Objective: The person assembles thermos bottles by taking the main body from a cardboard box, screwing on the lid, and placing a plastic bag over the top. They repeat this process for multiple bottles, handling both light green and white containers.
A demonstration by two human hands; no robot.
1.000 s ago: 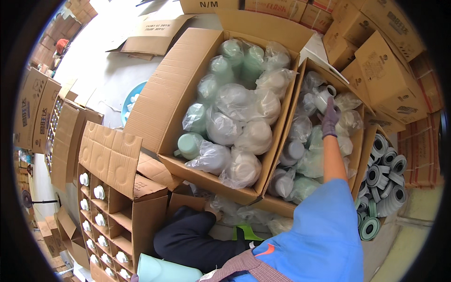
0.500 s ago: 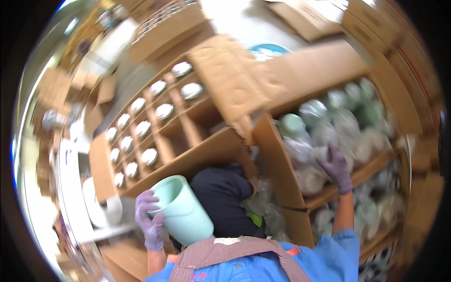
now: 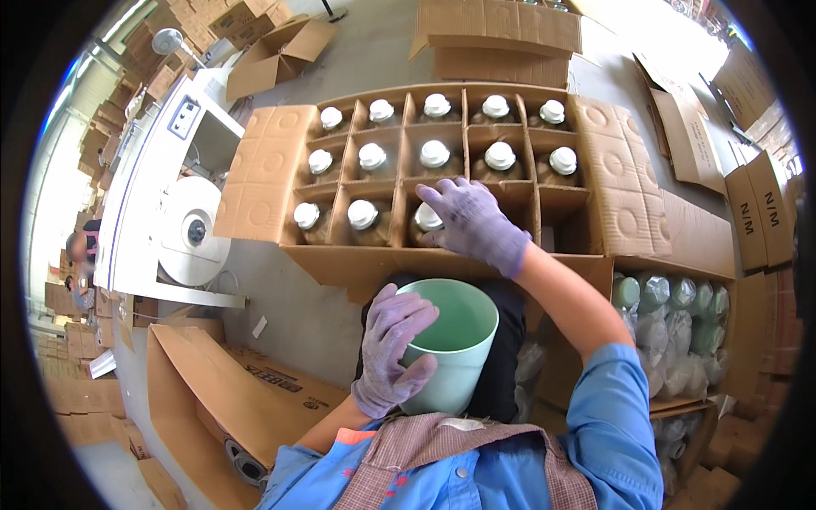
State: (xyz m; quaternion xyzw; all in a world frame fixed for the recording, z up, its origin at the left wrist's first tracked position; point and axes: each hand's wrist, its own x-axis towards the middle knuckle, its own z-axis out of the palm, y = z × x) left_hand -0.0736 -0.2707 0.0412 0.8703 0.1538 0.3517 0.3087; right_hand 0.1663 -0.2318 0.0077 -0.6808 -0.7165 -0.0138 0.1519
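Observation:
A mint-green plastic bucket (image 3: 455, 365) stands at my lap, its mouth facing up and nothing visible inside. At its left rim is my left hand (image 3: 395, 348) in a lilac glove, fingers over the opening and thumb against the outer wall. My right hand (image 3: 476, 223), gloved alike, reaches into the divided carton (image 3: 374, 252). Its finger and thumb lie around the top of a white-capped bottle (image 3: 427, 218) in the near row. Most cells hold similar bottles; the near right corner cell (image 3: 568, 228) shows no cap. The hand partly hides the cell beside it.
A second carton (image 3: 680, 253) at right holds mint-green items and clear plastic bags (image 3: 678, 340). A white machine table (image 3: 140, 229) stands at left. Behind it is an open carton (image 3: 280, 61); another carton (image 3: 246, 382) lies at lower left.
My right hand has left the bagged items in the right carton and moved onto a bottle in the divided carton. The bucket has come closer to the middle and more upright.

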